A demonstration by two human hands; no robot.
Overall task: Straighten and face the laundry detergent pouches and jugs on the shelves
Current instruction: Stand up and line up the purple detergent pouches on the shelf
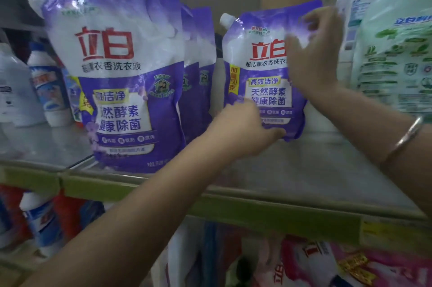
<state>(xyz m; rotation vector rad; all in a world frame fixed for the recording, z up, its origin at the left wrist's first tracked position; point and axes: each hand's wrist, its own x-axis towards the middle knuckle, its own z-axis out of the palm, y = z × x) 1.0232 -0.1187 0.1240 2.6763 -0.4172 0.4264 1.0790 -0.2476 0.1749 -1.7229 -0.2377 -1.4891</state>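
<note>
- I have the small purple-and-white plastic detergent pouch (264,81) upright, set back on the glass shelf (304,165), long axis twelve-to-six
- My left hand (245,130) pinches its bottom edge; my right hand (313,52) grips its two o'clock corner, so a twist should face it

Small pouch (264,71): purple and white, standing up on the shelf (304,169), front facing out.
Left hand (243,127): holds the small pouch at its bottom edge.
Right hand (313,52): holds its top right side; a bracelet (406,137) is on the wrist.
Big pouch (117,76): same kind, standing to the left near the shelf edge, more pouches (198,64) behind it.
Green jug (395,52): on the far right.
White bottles (46,85): on the far left.
</note>
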